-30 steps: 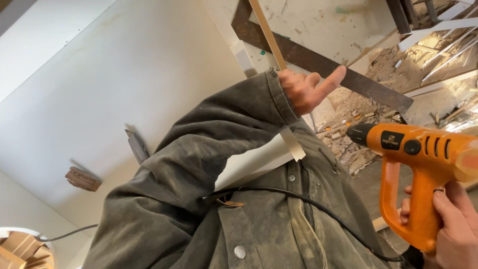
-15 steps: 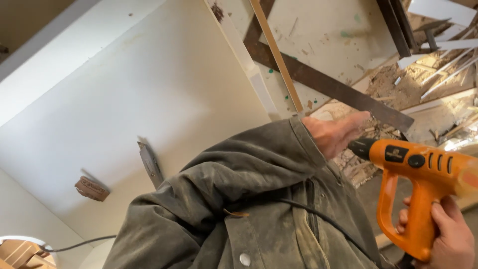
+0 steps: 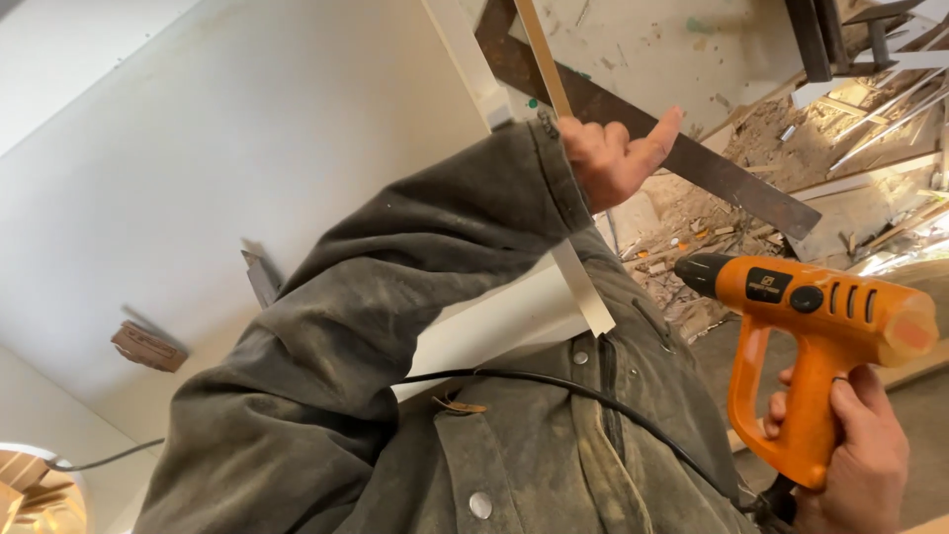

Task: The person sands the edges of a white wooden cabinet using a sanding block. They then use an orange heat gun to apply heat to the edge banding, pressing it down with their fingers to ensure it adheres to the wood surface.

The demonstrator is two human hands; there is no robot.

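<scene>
Nearest the camera: the person's own olive-grey work jacket (image 3: 514,445), dusty, with snap buttons, filling the lower middle of the view. A thin black power cable (image 3: 583,396) crosses the jacket front and runs down toward the lower right. Right hand (image 3: 855,455) at lower right, fingers wrapped tight around the pistol grip of an orange plastic corded power tool (image 3: 820,316) with a dark nozzle and vent slots in the body; nozzle points left, toward the jacket, touching nothing. Left arm raised across the middle of the frame; left hand (image 3: 613,158) is loosely curled, with one finger stuck out straight and nothing clasped in it. It sits just beside a thin pale wooden strip (image 3: 542,59) and in front of a dark rusty flat metal bar (image 3: 712,168) that runs diagonally; can't tell if it touches either. Behind the sleeve: a large white board panel (image 3: 227,168) carrying a small brown wood block (image 3: 148,346) and a grey bracket (image 3: 262,279). Farthest, upper right: rubble and timber offcuts (image 3: 781,129) on the ground.
</scene>
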